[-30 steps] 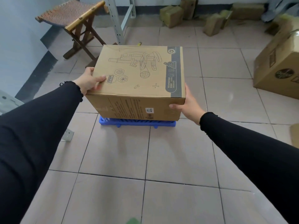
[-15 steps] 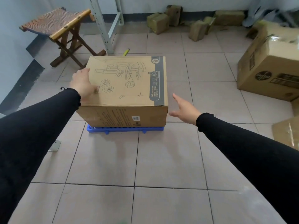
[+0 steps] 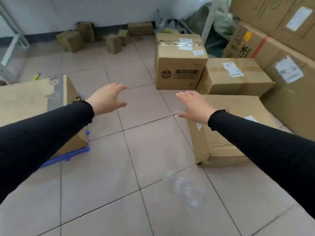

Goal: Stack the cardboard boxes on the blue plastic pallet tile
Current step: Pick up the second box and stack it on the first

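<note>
Reaching with your left hand [image 3: 106, 98] and right hand [image 3: 194, 106], fingers spread, holding nothing, low box [image 3: 238, 130] under your right fingertips, printed box [image 3: 30, 103] on pallet [image 3: 68, 155] behind your left fingers.

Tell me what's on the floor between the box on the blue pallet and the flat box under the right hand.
Only bare tile floor, in the head view, between the box on the pallet and the flat box.
</note>
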`<state>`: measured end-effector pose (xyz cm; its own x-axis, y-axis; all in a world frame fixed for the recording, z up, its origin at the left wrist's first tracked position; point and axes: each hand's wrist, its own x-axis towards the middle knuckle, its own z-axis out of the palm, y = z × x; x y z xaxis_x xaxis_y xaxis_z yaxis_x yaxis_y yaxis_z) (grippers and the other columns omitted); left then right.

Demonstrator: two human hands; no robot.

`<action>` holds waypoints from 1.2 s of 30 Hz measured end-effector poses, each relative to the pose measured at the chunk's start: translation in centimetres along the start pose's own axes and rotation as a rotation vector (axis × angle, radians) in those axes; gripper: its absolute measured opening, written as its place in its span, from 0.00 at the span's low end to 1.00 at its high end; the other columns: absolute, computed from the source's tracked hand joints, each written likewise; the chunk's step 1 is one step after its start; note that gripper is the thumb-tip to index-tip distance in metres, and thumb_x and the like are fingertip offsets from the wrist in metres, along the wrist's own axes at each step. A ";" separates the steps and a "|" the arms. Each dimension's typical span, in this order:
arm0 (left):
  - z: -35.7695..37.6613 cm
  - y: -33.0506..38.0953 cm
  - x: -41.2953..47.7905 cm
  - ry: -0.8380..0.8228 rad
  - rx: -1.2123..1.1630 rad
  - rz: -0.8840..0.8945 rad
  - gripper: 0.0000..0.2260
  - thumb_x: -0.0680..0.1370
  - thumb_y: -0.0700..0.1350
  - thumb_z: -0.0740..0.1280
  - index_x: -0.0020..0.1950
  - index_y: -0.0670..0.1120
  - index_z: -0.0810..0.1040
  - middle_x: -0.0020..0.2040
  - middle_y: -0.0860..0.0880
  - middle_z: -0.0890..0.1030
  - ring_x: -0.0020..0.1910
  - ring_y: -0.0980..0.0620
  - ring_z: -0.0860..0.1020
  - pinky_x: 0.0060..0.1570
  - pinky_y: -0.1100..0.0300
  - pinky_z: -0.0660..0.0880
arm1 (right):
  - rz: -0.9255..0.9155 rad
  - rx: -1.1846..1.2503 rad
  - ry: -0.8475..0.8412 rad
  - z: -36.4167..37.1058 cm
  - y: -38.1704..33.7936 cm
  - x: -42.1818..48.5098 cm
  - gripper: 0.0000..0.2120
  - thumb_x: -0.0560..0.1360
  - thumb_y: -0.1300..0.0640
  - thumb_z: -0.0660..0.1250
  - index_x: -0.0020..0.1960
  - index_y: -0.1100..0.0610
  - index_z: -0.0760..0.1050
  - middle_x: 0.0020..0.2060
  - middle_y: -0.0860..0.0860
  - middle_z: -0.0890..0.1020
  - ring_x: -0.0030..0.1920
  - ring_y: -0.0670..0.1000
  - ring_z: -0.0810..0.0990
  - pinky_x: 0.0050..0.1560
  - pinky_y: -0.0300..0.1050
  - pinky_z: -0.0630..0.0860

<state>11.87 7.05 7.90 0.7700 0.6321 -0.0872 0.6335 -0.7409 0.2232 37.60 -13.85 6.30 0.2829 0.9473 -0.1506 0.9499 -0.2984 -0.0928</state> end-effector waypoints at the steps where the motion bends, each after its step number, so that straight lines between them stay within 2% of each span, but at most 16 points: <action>1: 0.7 2.9 1.0 -0.019 -0.008 0.032 0.31 0.79 0.53 0.71 0.79 0.46 0.66 0.76 0.44 0.70 0.75 0.43 0.68 0.72 0.48 0.66 | 0.039 0.009 -0.004 -0.2 2.5 -1.7 0.40 0.79 0.46 0.69 0.84 0.56 0.55 0.82 0.54 0.61 0.82 0.58 0.56 0.80 0.57 0.54; 6: 4.7 15.5 5.0 -0.119 -0.038 0.160 0.32 0.80 0.54 0.70 0.81 0.47 0.64 0.79 0.44 0.68 0.77 0.44 0.66 0.74 0.49 0.63 | 0.252 0.039 -0.058 0.0 15.0 -10.0 0.41 0.79 0.44 0.68 0.84 0.55 0.53 0.82 0.54 0.60 0.82 0.57 0.55 0.78 0.57 0.54; 11: 9.2 23.8 7.1 -0.226 -0.104 0.184 0.34 0.80 0.54 0.70 0.82 0.46 0.61 0.79 0.45 0.66 0.77 0.44 0.66 0.74 0.49 0.63 | 0.441 0.080 -0.105 1.8 24.8 -17.1 0.46 0.76 0.41 0.73 0.84 0.57 0.54 0.81 0.56 0.64 0.81 0.59 0.59 0.77 0.55 0.60; 15: 13.2 27.0 8.0 -0.327 -0.185 0.092 0.39 0.80 0.58 0.69 0.83 0.45 0.56 0.80 0.43 0.66 0.76 0.43 0.67 0.72 0.50 0.65 | 0.591 0.126 -0.190 4.6 30.1 -21.0 0.55 0.68 0.35 0.76 0.83 0.57 0.53 0.78 0.58 0.69 0.78 0.61 0.64 0.73 0.59 0.66; 18: 15.5 28.2 8.1 -0.381 -0.354 -0.001 0.44 0.79 0.59 0.69 0.84 0.46 0.48 0.78 0.45 0.69 0.72 0.43 0.72 0.63 0.54 0.70 | 0.694 0.201 -0.289 7.4 32.8 -22.7 0.65 0.61 0.28 0.76 0.84 0.53 0.45 0.77 0.61 0.69 0.76 0.63 0.66 0.70 0.60 0.70; 20: 16.7 28.7 8.2 -0.358 -0.553 -0.096 0.50 0.78 0.55 0.73 0.84 0.46 0.39 0.77 0.48 0.69 0.71 0.46 0.72 0.58 0.59 0.69 | 0.728 0.234 -0.332 9.2 33.7 -23.1 0.66 0.63 0.30 0.77 0.84 0.54 0.42 0.76 0.62 0.70 0.74 0.64 0.70 0.69 0.59 0.72; 22: 17.8 28.8 8.3 -0.337 -0.740 -0.180 0.55 0.76 0.51 0.76 0.83 0.46 0.33 0.76 0.52 0.69 0.70 0.49 0.72 0.59 0.59 0.68 | 0.728 0.255 -0.335 10.7 33.9 -23.0 0.63 0.64 0.33 0.78 0.84 0.55 0.44 0.73 0.60 0.75 0.70 0.63 0.75 0.66 0.56 0.74; 23: 18.4 28.8 8.4 -0.350 -0.809 -0.213 0.55 0.75 0.49 0.77 0.83 0.46 0.35 0.74 0.54 0.69 0.68 0.51 0.72 0.61 0.58 0.69 | 0.722 0.272 -0.322 11.5 34.0 -22.8 0.60 0.63 0.34 0.78 0.82 0.54 0.49 0.69 0.58 0.78 0.66 0.62 0.78 0.63 0.56 0.76; 25: 19.6 28.6 8.6 -0.386 -0.935 -0.269 0.48 0.74 0.47 0.79 0.82 0.47 0.49 0.73 0.52 0.72 0.66 0.50 0.75 0.64 0.54 0.72 | 0.717 0.336 -0.269 12.6 34.2 -22.3 0.52 0.62 0.36 0.79 0.76 0.53 0.57 0.60 0.54 0.82 0.59 0.61 0.81 0.58 0.54 0.78; 27: 20.3 28.4 8.5 -0.376 -1.039 -0.308 0.42 0.73 0.44 0.80 0.78 0.49 0.57 0.70 0.50 0.74 0.65 0.48 0.76 0.67 0.49 0.73 | 0.713 0.381 -0.216 13.3 34.0 -22.0 0.46 0.62 0.39 0.79 0.71 0.54 0.60 0.53 0.53 0.83 0.53 0.60 0.82 0.54 0.53 0.79; 29: 20.1 28.1 8.0 -0.362 -1.100 -0.323 0.41 0.73 0.43 0.79 0.78 0.50 0.58 0.69 0.50 0.75 0.66 0.48 0.76 0.66 0.49 0.74 | 0.682 0.394 -0.185 13.2 32.8 -21.7 0.45 0.62 0.39 0.78 0.69 0.53 0.60 0.52 0.52 0.82 0.51 0.60 0.82 0.52 0.52 0.79; 32: 18.8 26.3 6.6 -0.333 -1.127 -0.312 0.40 0.75 0.43 0.77 0.79 0.51 0.57 0.67 0.51 0.75 0.62 0.50 0.77 0.59 0.54 0.74 | 0.626 0.415 -0.152 12.5 30.1 -21.7 0.46 0.61 0.37 0.77 0.70 0.51 0.60 0.57 0.51 0.81 0.56 0.60 0.81 0.54 0.54 0.78; 36: 15.2 21.7 4.0 -0.273 -1.102 -0.300 0.38 0.76 0.42 0.77 0.78 0.51 0.58 0.64 0.54 0.76 0.59 0.55 0.77 0.58 0.57 0.73 | 0.564 0.451 -0.072 10.7 25.2 -21.1 0.44 0.62 0.36 0.78 0.70 0.46 0.60 0.57 0.47 0.81 0.56 0.56 0.81 0.53 0.54 0.79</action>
<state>29.84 -9.91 -2.34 0.6769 0.5792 -0.4543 0.4864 0.1113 0.8666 54.10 -42.63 -3.43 0.6894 0.6295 -0.3584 0.5105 -0.7733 -0.3762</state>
